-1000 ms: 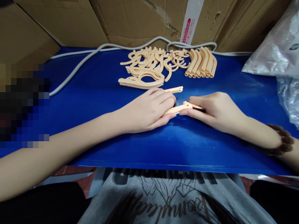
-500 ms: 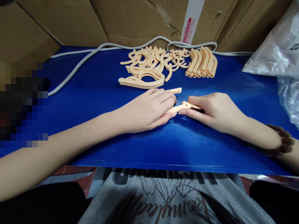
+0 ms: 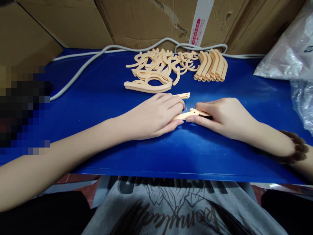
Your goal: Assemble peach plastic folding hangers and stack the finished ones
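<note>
My left hand [image 3: 154, 114] lies knuckles-up on the blue table [image 3: 102, 94], fingers curled over a peach plastic piece whose two ends stick out: one tip [image 3: 183, 95] beyond the fingers and one arm [image 3: 184, 115] by the thumb. My right hand [image 3: 225, 116] faces it, fingers pinched on a second peach piece [image 3: 201, 113] that meets the first between the two hands. Most of both pieces is hidden under the hands.
A heap of loose peach plastic parts [image 3: 158, 67] and a neat row of curved ones [image 3: 211, 67] lie at the back. A grey cable [image 3: 80, 70] runs along the back edge. Cardboard boxes [image 3: 146, 19] stand behind; clear plastic bags [image 3: 290, 49] at right.
The pieces between the hands have shifted slightly left and down; my right hand's fingertips have edged a little closer to the left hand. The arms hold still.
</note>
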`<state>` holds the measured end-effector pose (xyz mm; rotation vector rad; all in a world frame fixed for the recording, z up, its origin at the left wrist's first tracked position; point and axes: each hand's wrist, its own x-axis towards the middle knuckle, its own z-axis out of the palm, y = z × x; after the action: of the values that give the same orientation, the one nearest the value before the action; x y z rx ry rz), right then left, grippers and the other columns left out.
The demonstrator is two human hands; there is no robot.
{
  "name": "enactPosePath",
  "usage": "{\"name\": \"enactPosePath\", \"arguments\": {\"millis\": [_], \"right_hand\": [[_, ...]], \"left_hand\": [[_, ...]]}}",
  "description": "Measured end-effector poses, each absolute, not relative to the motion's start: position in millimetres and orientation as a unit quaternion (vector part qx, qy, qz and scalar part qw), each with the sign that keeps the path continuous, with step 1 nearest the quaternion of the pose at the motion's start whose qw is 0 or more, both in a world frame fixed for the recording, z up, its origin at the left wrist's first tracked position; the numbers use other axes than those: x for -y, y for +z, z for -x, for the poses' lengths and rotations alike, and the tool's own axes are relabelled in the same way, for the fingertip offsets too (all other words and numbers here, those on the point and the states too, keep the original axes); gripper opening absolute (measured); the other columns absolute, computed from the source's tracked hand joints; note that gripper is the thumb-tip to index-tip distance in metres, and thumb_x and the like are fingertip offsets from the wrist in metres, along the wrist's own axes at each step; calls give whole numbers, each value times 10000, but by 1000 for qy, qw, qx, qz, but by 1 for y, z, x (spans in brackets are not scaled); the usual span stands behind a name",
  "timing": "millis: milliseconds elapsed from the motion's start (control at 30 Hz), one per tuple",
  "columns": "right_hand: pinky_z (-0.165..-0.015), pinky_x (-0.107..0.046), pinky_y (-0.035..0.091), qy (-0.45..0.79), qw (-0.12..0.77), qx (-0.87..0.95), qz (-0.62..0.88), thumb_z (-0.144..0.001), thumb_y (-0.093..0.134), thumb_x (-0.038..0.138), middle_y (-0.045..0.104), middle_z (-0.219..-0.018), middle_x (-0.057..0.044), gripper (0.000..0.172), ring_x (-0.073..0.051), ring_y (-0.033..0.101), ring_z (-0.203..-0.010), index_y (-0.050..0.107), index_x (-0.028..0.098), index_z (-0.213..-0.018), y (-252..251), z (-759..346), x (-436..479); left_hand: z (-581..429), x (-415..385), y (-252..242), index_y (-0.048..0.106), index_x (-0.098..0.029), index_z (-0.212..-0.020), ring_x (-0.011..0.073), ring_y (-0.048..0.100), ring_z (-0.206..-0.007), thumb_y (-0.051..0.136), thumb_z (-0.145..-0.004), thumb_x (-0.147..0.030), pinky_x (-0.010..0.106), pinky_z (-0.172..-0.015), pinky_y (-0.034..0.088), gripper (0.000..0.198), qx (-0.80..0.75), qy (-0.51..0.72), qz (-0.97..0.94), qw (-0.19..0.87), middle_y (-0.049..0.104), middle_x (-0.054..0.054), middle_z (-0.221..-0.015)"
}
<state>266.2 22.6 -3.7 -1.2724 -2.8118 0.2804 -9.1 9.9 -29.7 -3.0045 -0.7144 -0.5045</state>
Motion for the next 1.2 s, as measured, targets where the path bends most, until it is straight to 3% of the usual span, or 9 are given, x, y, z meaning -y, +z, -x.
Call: {"name": "enactPosePath", "arguments": {"millis": [1200], "right_hand": [[-631,-322,208,77,23,923,375,-1123,195,864,509,-606,-18,760,-160,410,-557,446,256,-743,-6,-268,-23]], "left_hand": [[11,-5,-25,690,-88,-1276,381,718,-1300,429,-1226,-291,492,-1154,554,334,215,-147,965,26,760,225,-1394]]}}
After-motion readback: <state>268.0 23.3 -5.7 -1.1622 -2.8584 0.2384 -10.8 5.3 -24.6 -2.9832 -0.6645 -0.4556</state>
